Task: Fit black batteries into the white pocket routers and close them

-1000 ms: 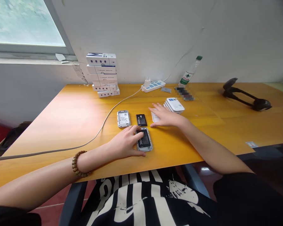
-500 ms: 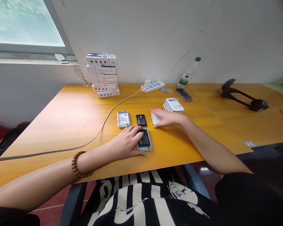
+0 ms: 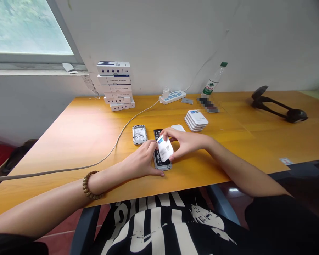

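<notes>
My right hand (image 3: 184, 142) pinches a white back cover (image 3: 164, 148) with a blue label, tilted over a small battery-powered device (image 3: 162, 168). A black 3000 mAh battery (image 3: 157, 158) lies inside that device, partly hidden by the cover. My left hand (image 3: 142, 160) grips the device at its left side, with the thumb along the near edge; its fingertips are close to the cover. Just behind, a loose black battery (image 3: 157, 132) is partly covered. Another white cover (image 3: 178, 128) lies beyond my right hand. To the left rests a second opened device (image 3: 139, 134), showing a printed label.
A stack of white rounded units (image 3: 196, 120) stands at the right, behind my right hand. White boxes (image 3: 115, 86) are piled at the back left. A cable (image 3: 117, 138) crosses the table to a power strip (image 3: 172, 96). A bottle (image 3: 211, 83) and black stand (image 3: 278, 106) are farther right.
My right hand has picked up a white cover and brought it left over the device. My left fingers have drawn back from the battery's top to the device's left side.
</notes>
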A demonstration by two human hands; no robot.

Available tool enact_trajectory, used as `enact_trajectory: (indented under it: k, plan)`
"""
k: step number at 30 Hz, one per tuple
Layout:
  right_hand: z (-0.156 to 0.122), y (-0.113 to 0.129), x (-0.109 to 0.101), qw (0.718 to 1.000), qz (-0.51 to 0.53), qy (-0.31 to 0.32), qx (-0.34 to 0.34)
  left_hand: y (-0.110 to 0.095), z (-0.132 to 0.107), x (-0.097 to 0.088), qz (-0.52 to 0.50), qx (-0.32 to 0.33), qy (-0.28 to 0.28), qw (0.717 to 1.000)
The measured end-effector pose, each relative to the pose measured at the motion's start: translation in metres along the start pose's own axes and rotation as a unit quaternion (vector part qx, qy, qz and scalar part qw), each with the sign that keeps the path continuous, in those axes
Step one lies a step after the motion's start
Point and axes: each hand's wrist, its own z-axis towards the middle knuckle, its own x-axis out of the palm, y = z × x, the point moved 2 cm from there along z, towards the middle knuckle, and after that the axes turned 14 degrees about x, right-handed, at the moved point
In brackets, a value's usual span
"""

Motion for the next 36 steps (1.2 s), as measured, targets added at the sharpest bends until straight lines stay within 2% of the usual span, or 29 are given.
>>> enact_trajectory:
  k: [2,4,10,16,22,26,30,32,35,36]
  plan:
    - [-0.005,0.006,0.008,0.997,-0.064,0.013,0.039,0.000,0.000,0.001,0.002,-0.008,-0.001,1.000]
    - [-0.009,0.010,0.014,0.994,-0.097,0.021,0.046,0.000,0.000,0.001,0.004,-0.014,-0.003,1.000]
    - [-0.008,0.007,0.028,0.993,-0.119,0.021,-0.018,-0.001,0.001,-0.002,-0.007,-0.005,0.004,1.000]
    - [-0.004,0.005,0.028,0.994,-0.104,0.015,-0.040,0.000,0.001,-0.004,-0.012,0.001,0.005,1.000]
    - [-0.002,0.010,0.030,0.991,-0.115,0.018,-0.059,0.000,-0.004,-0.001,-0.018,-0.026,-0.014,0.999]
    - [-0.002,0.010,0.031,0.992,-0.110,0.015,-0.060,-0.002,-0.004,-0.002,-0.023,-0.031,-0.012,0.999]
    - [-0.002,0.009,0.024,0.995,-0.084,0.009,-0.052,-0.005,-0.001,-0.002,-0.015,-0.030,-0.012,0.999]
    - [0.000,0.008,0.017,0.997,-0.066,-0.032,-0.026,-0.006,0.000,-0.001,-0.004,-0.023,-0.010,1.000]
    - [0.004,0.006,0.008,0.988,-0.052,-0.146,0.019,-0.006,0.000,0.000,0.022,-0.001,-0.013,1.000]
    - [0.005,0.005,0.007,0.984,-0.051,-0.165,0.034,-0.006,0.000,0.000,0.034,0.010,-0.019,0.999]
